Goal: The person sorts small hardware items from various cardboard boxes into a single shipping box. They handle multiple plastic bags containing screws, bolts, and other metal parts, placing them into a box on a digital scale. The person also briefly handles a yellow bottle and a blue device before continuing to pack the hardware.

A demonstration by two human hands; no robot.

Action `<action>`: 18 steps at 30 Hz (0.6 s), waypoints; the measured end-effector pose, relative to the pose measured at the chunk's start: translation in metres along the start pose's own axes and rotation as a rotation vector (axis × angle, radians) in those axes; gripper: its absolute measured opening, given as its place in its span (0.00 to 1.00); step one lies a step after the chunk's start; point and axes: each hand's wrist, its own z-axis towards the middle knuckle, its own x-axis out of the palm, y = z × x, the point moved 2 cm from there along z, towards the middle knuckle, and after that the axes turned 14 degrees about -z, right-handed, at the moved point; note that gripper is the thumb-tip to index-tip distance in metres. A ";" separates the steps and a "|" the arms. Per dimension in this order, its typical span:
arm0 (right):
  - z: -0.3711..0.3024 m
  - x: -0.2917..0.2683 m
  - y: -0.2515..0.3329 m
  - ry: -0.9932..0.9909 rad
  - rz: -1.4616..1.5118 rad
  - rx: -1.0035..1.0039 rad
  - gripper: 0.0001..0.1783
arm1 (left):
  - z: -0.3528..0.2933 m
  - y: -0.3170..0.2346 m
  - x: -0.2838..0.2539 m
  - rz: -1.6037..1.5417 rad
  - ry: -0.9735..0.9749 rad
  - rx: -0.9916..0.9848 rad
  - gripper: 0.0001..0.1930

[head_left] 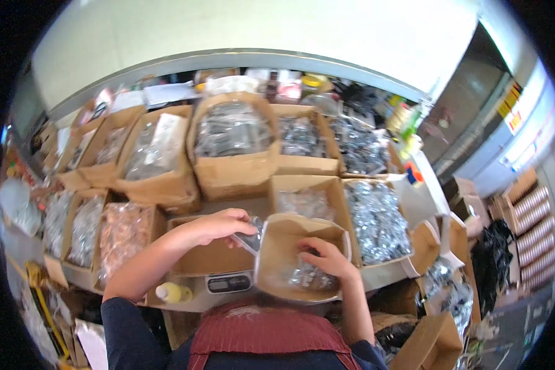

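Observation:
A clear plastic bag (251, 238) hangs from the fingers of my left hand (227, 226), which is closed on its edge. The bag is beside the left wall of an open cardboard box (279, 246) in front of me. My right hand (328, 256) is inside that box, its fingers curled down over a small pile of shiny clear packets (309, 277). Whatever those fingers grip is too small and blurred to make out. Left of the box, below my left forearm, is a shallow cardboard box (211, 261) with its brown inside showing.
A small digital scale (229, 283) and a yellow-capped bottle (173, 292) sit along the near edge. Cardboard boxes of bagged parts crowd the bench, including copper-coloured pieces (124, 234) at left and silvery packets (377, 222) at right. More boxes (435, 345) stand at lower right.

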 end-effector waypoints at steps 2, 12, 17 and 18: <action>0.000 0.002 -0.004 -0.040 -0.102 -0.009 0.21 | 0.024 -0.019 0.016 0.149 0.055 -0.033 0.17; -0.010 0.014 0.001 -0.295 -0.012 0.030 0.30 | 0.154 -0.165 0.106 -0.473 0.397 0.515 0.30; -0.016 0.011 -0.008 -0.243 -0.214 -0.071 0.33 | 0.149 -0.120 0.116 -0.241 0.159 0.455 0.27; -0.015 0.011 -0.005 -0.215 -0.253 -0.082 0.32 | 0.153 -0.093 0.110 -0.043 0.138 0.513 0.26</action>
